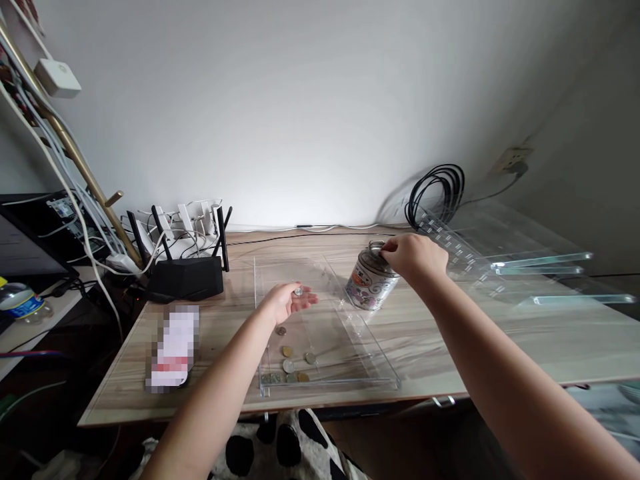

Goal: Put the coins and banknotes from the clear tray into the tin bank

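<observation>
My left hand (293,303) is palm up above the clear acrylic tray, its fingers stretched out. A silver coin (299,291) rests in it beside the thumb. Below, several silver and gold coins (289,365) lie on the clear tray (345,381), mostly along its near edge. To the right stands a printed metal tin (371,288) with an open round mouth. My right hand (415,257) is at the top of this tin, fingers pinched together at the mouth's rim. What those fingertips hold, if anything, is hidden.
A black router (186,279) with antennas and white cables stands at the back left. A blurred phone-like object (175,347) lies in front of it. Clear acrylic pieces (540,263) cover the right side, near a coiled black cable (435,193) against the wall.
</observation>
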A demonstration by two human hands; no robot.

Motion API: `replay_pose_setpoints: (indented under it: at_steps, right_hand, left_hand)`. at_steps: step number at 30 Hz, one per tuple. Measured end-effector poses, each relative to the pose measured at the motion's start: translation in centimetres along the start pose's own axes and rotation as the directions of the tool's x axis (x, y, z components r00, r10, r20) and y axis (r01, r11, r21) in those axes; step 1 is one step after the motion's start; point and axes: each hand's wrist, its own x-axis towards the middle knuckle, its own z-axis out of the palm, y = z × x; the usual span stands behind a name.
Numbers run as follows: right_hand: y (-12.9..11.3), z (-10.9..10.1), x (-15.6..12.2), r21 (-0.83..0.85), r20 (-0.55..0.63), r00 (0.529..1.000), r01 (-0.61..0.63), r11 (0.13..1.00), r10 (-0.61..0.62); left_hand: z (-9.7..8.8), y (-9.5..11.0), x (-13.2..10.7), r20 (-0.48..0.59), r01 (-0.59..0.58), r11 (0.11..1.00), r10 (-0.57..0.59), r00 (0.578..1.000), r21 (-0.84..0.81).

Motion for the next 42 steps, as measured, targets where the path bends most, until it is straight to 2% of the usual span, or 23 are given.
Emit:
replay_pose_setpoints:
  at_steps: [2, 4, 7, 9, 10, 13, 15, 17, 18, 20, 23, 26, 29, 30, 31, 32, 33, 34, 35, 36, 37, 39, 42]
  right_hand:
    - [-1.4, 0.2, -1.4, 0.008, -0.104, 0.990, 0.100, 0.995, -0.098]
    - [-3.2, 1.1, -3.5, 0.074, -0.139, 0.952, 0.286, 0.955, -0.274]
    - [-6.2, 3.5, -6.7, 0.210, 0.070, 0.830, 0.530, 0.821, -0.553]
    - [-7.6, 5.1, -8.2, 0.212, 0.154, 0.765, 0.593, 0.777, -0.625]
    - [-7.9, 5.6, -8.6, 0.191, 0.157, 0.760, 0.603, 0.774, -0.631]
    - [-7.3, 5.1, -8.2, 0.159, 0.126, 0.797, 0.572, 0.805, -0.591]
    - [-5.6, 3.3, -6.6, 0.143, 0.057, 0.884, 0.452, 0.880, -0.463]
    - [-3.5, 1.3, -4.4, 0.100, -0.030, 0.974, 0.225, 0.969, -0.223]
    - [-2.5, 0.4, -3.2, 0.065, -0.042, 0.993, 0.113, 0.991, -0.110]
    - [-1.0, -0.7, -1.1, 0.003, 0.008, 1.000, -0.008, 1.000, 0.008]
    - [0.0, -1.2, 0.7, -0.054, 0.103, 0.993, -0.046, 0.997, 0.052]
    - [-0.6, -1.0, 0.3, -0.085, 0.092, 0.993, -0.060, 0.995, 0.068]
    - [-2.6, 0.1, -2.3, -0.038, -0.063, 0.997, 0.047, 0.998, -0.049]
    - [-3.5, 0.9, -3.6, 0.006, -0.051, 0.989, 0.136, 0.991, -0.136]
    - [-4.6, 2.0, -5.0, 0.071, -0.013, 0.970, 0.242, 0.968, -0.242]
    - [-5.8, 3.2, -6.4, 0.168, 0.160, 0.916, 0.341, 0.925, -0.367]
    - [-6.9, 4.6, -7.8, 0.295, 0.309, 0.786, 0.456, 0.839, -0.536]
    - [-7.9, 6.0, -9.1, 0.403, 0.377, 0.667, 0.506, 0.762, -0.642]
    - [-8.8, 7.3, -10.1, 0.472, 0.410, 0.580, 0.525, 0.708, -0.704]
    - [-9.5, 8.4, -10.8, 0.517, 0.418, 0.521, 0.537, 0.667, -0.744]
    - [-10.0, 9.3, -11.3, 0.533, 0.419, 0.497, 0.542, 0.650, -0.759]
    - [-10.5, 10.4, -11.5, 0.528, 0.428, 0.480, 0.554, 0.643, -0.765]
    - [-10.5, 10.7, -11.1, 0.535, 0.448, 0.460, 0.548, 0.642, -0.766]
  left_hand:
    - [-0.2, 0.1, 0.1, 0.036, 0.031, 0.997, -0.029, 0.999, -0.076]
    - [-0.4, 0.2, 0.1, 0.103, 0.056, 0.989, -0.042, 0.994, -0.135]
    - [-0.6, 0.2, 0.0, 0.190, 0.062, 0.983, -0.029, 0.981, -0.173]
    - [-0.5, 0.3, -0.1, 0.232, 0.064, 0.983, -0.023, 0.972, -0.171]
    - [-0.4, 0.4, -0.3, 0.254, 0.067, 0.985, -0.025, 0.967, -0.160]
    - [0.2, 0.6, -0.8, 0.343, 0.082, 0.992, -0.045, 0.938, -0.096]
    - [0.5, 0.6, -1.1, 0.355, 0.053, 0.998, -0.040, 0.934, -0.029]
    - [0.8, 0.5, -1.1, 0.240, -0.032, 0.995, 0.009, 0.971, 0.092]
    - [0.8, 0.4, -1.0, 0.142, -0.082, 0.982, 0.058, 0.988, 0.170]
    - [0.7, 0.2, -0.7, -0.035, -0.153, 0.940, 0.171, 0.985, 0.304]
    - [0.4, 0.2, -0.3, -0.141, -0.218, 0.914, 0.279, 0.950, 0.341]
    - [-0.1, 0.5, 0.0, -0.210, -0.270, 0.911, 0.343, 0.915, 0.313]
    - [-0.6, 0.8, 0.1, -0.268, -0.303, 0.914, 0.374, 0.888, 0.270]
    - [-0.7, 0.9, 0.2, -0.282, -0.318, 0.915, 0.382, 0.880, 0.249]
    - [-0.9, 1.0, 0.2, -0.301, -0.335, 0.914, 0.394, 0.868, 0.229]
    - [-1.1, 1.1, 0.2, -0.326, -0.355, 0.910, 0.409, 0.852, 0.214]
    - [-1.2, 1.2, 0.3, -0.352, -0.377, 0.904, 0.427, 0.833, 0.204]
    - [-1.4, 1.4, 0.3, -0.378, -0.397, 0.896, 0.444, 0.813, 0.198]
    - [-1.5, 1.5, 0.3, -0.400, -0.413, 0.890, 0.456, 0.795, 0.194]
    - [-1.6, 1.6, 0.3, -0.414, -0.422, 0.887, 0.462, 0.785, 0.190]
    - [-1.7, 1.7, 0.3, -0.422, -0.423, 0.887, 0.460, 0.782, 0.183]
    - [-1.9, 1.8, 0.2, -0.428, -0.406, 0.898, 0.437, 0.791, 0.168]
    - [-1.9, 1.8, 0.2, -0.436, -0.357, 0.922, 0.386, 0.813, 0.152]
